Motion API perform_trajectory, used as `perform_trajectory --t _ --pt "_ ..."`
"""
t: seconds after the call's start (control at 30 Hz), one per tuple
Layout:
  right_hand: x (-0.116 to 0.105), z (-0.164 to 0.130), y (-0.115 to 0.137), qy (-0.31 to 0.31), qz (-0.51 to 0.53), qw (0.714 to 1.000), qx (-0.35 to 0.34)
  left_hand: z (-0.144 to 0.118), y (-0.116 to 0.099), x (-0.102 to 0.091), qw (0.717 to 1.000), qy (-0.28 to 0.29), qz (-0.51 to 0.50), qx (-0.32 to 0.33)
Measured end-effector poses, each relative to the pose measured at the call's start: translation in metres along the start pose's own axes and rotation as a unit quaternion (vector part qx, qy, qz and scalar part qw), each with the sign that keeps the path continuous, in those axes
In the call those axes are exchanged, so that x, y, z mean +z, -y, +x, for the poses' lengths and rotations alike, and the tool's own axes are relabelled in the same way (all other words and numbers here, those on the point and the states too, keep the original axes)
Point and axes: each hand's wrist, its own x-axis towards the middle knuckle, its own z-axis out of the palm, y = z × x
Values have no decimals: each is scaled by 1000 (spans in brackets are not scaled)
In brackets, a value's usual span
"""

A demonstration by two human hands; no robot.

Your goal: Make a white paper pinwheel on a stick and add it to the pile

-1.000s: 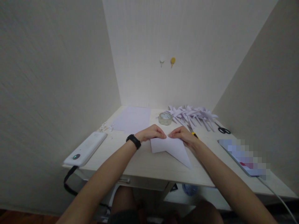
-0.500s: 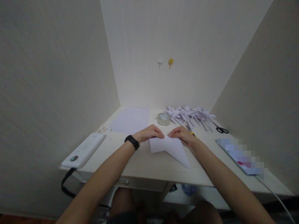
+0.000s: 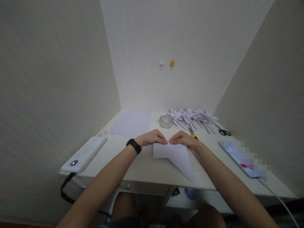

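Note:
A white sheet of paper [image 3: 174, 156], folded into a long point that reaches toward the desk's near edge, lies flat on the desk in front of me. My left hand [image 3: 152, 138], with a black band on its wrist, presses its fingertips on the paper's far edge. My right hand [image 3: 182, 139] presses the same edge from the right, and the fingertips of both hands nearly meet.
Behind my hands stand a roll of clear tape [image 3: 166, 121], a pile of folded paper pieces [image 3: 192, 116], a flat sheet [image 3: 131, 123] and scissors [image 3: 223, 131]. A yellow-tipped cutter [image 3: 193, 134] lies by my right hand. A white device [image 3: 83, 154] sits left, a tablet [image 3: 244, 158] right.
Both hands and the folded paper have slid a little toward me on the desk, and the paper's point now aims more steeply at the near edge. The fingertips stay on the far edge.

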Motion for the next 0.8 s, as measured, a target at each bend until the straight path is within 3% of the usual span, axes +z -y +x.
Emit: perform_trajectory --t 0.2,0.43,0.67,0.8 --pt "1 2 -1 -9 -30 1000 -4 3 2 1 1000 10 12 -1" --pt "-19 2 -2 -22 -51 998 -29 1 3 -13 1000 -4 -2 -8" --pt "-39 -2 -3 -36 15 999 -14 -3 1 -24 999 -26 -35 -10" --pt "-32 1 -4 -70 80 994 -23 -4 -2 -23 998 -44 -44 -11"
